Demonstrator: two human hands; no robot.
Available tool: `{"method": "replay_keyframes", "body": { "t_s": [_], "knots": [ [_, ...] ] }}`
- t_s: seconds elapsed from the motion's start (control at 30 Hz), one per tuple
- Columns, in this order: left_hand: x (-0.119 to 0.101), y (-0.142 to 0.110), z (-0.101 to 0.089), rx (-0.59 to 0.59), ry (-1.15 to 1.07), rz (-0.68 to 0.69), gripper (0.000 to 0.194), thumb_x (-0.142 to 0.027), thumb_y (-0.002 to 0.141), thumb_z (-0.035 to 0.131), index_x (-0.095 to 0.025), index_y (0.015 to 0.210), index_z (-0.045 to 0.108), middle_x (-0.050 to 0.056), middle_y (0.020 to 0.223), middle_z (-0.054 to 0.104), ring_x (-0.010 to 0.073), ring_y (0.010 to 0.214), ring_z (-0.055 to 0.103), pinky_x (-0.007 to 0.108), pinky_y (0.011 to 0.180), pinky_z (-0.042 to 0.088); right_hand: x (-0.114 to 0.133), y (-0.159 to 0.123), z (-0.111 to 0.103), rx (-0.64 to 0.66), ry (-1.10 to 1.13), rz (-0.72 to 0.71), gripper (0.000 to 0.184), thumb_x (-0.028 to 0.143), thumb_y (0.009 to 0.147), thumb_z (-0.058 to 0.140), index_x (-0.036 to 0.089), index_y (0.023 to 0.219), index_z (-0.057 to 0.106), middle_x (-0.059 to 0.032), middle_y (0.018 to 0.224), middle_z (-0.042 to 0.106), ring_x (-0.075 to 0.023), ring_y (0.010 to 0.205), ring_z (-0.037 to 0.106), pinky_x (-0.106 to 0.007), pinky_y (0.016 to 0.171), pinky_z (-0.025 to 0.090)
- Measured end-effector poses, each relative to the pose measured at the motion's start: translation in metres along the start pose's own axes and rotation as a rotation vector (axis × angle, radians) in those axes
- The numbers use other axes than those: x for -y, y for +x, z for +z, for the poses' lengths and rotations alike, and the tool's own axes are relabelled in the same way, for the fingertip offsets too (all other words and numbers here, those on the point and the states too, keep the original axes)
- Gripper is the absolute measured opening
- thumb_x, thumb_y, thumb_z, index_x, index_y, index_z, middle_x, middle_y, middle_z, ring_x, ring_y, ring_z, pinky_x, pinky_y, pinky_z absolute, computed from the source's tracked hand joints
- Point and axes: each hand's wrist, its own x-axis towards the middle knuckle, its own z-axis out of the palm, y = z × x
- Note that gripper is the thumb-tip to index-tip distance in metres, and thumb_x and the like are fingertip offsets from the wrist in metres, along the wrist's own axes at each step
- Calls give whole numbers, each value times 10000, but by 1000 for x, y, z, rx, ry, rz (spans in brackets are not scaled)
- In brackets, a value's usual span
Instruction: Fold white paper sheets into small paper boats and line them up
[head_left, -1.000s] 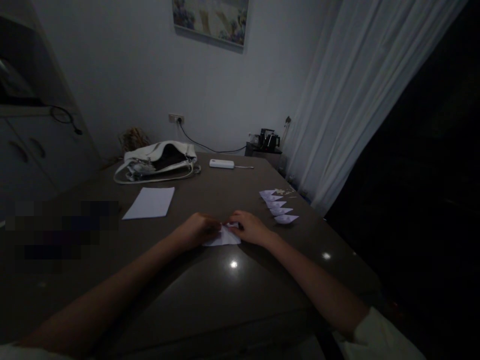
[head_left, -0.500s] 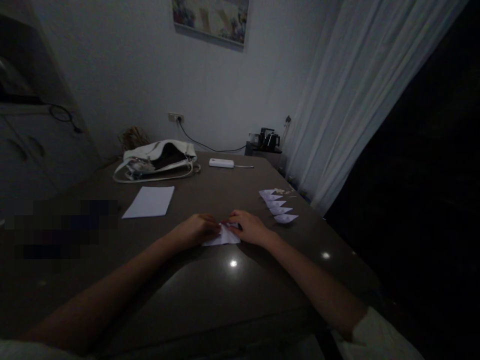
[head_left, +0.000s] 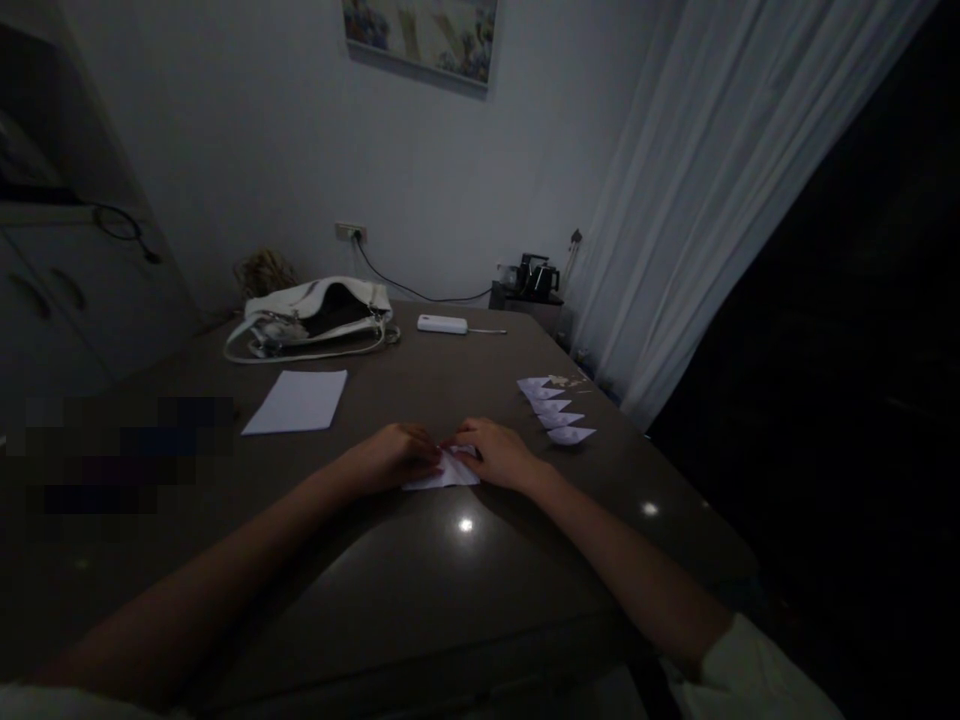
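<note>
- The paper piece [head_left: 448, 474] is lying on the surface [head_left: 420, 580], between left hand [head_left: 394, 457] and right hand [head_left: 499, 455].
- The paper stack [head_left: 298, 402] is lying left, before the bag [head_left: 304, 300].
- The paper boats [head_left: 570, 436] are sitting to the right.
- The device [head_left: 442, 324] is lying right of the bag.

We counted two hands [head_left: 501, 456], one folded paper [head_left: 450, 473], five paper boats [head_left: 571, 436] at two o'clock from it, one paper stack [head_left: 297, 402] at ten, one bag [head_left: 300, 301] at eleven and one white device [head_left: 442, 325] at twelve.
</note>
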Motion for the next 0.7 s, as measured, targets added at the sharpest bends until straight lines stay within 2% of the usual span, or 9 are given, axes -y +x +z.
{"method": "replay_keyframes", "body": {
  "t_s": [0.2, 0.37, 0.5, 0.7],
  "knots": [
    [-8, 0, -10, 88, 7, -59, 171, -209, 840, 563, -151, 913, 706, 96, 906, 700, 163, 837, 638, 237, 743, 479, 1, 0, -3, 6, -7, -3, 274, 257, 901, 486, 266, 1143, 614, -56, 985, 572, -165, 921, 529, -263, 752, 387],
    [-9, 0, -10, 87, 13, -83, 175, -195, 832, 564, -153, 915, 712, 98, 927, 698, 163, 824, 646, 240, 742, 486, 4, 0, -5, -6, -33, -37, 244, 251, 902, 486, 224, 1089, 642, -64, 928, 589, -171, 907, 514, -272, 757, 380],
    [-7, -1, -8, 98, 5, -87, 176, -184, 833, 559, -144, 901, 716, 103, 919, 697, 161, 801, 646, 235, 721, 488, 4, 1, -4, -10, 3, -81, 254, 320, 880, 530, 184, 1064, 643, -68, 942, 594, -169, 913, 515, -269, 762, 381],
    [-5, -2, -8, 87, -9, -65, 177, -186, 835, 562, -151, 923, 711, 97, 938, 694, 156, 821, 645, 229, 740, 484, 5, 1, -4, 15, 25, -32, 286, 357, 869, 542, 185, 1081, 626, -71, 975, 588, -174, 947, 525, -277, 787, 384]
  ]
}}
